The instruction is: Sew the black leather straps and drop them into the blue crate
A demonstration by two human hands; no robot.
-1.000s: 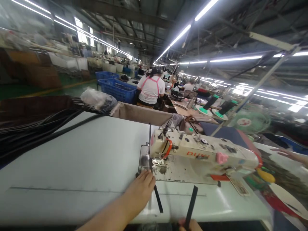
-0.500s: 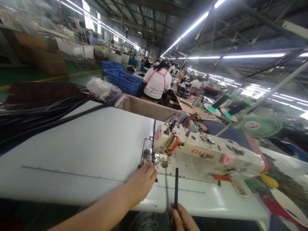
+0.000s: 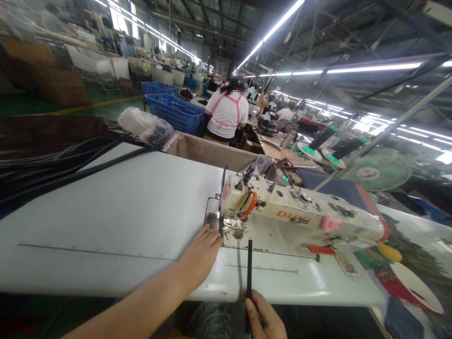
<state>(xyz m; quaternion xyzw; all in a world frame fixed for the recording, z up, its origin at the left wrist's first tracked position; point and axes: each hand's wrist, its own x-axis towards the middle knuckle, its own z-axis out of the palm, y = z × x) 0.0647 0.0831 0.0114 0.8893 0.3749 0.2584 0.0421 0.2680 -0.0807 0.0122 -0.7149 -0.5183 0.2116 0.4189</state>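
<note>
The sewing machine (image 3: pixel 268 209) stands on a pale work table, its needle end facing left. Beside the presser foot, my left hand (image 3: pixel 203 252) lies palm down, fingers nearly flat on the metal plate (image 3: pixel 212 214). Its fingertips rest at the edge of a narrow black strip (image 3: pixel 223 183) that runs along the needle end of the machine; its near end is hidden. At the table's front edge my right hand (image 3: pixel 264 315) is closed around another black strip (image 3: pixel 249 263), which points up toward the machine bed.
Long black strips (image 3: pixel 70 181) lie heaped at the table's left. Behind the table are a fabric-lined bin (image 3: pixel 208 150), blue crates (image 3: pixel 174 113) and a seated person (image 3: pixel 228 113). Thread cones (image 3: pixel 319 143) and a green fan (image 3: pixel 381 172) stand at the right.
My left hand has moved slightly up along the plate, and the strip end that showed beneath it is out of sight. My right hand still holds its strip. The view has shifted slightly.
</note>
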